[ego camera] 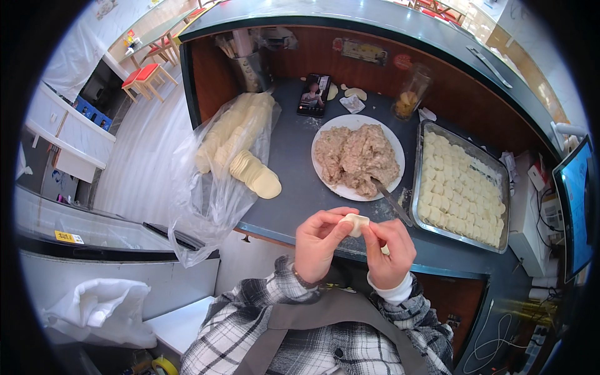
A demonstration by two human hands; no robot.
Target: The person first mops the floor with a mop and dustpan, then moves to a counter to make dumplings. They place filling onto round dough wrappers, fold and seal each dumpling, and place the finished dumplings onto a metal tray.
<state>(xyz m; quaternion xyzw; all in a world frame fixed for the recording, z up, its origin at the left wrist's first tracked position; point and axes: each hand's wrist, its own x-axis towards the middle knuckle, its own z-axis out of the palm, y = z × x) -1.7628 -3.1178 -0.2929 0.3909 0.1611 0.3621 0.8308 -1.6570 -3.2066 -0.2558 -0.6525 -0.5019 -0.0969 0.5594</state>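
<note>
Between both hands, over the counter's front edge, is a folded dumpling (357,224). My left hand (321,243) pinches its left side with thumb and fingers, and my right hand (390,248) pinches its right side. Just beyond them a white plate (317,174) bears a mound of minced meat filling (363,154), with a metal spatula or knife (393,201) stuck in it, its handle towards the tray. Round dough wrappers (267,183) spill from a clear plastic bag (206,211) at the left. On the right, a metal tray (415,206) holds rows of shaped dumplings (459,187).
At the back stand a phone (314,95) with a lit screen, a clear cup (411,96) and a metal canister (253,70) of utensils. Metal tongs (490,67) lie on the raised ledge (356,16). A monitor (575,206) is at far right, beside cables.
</note>
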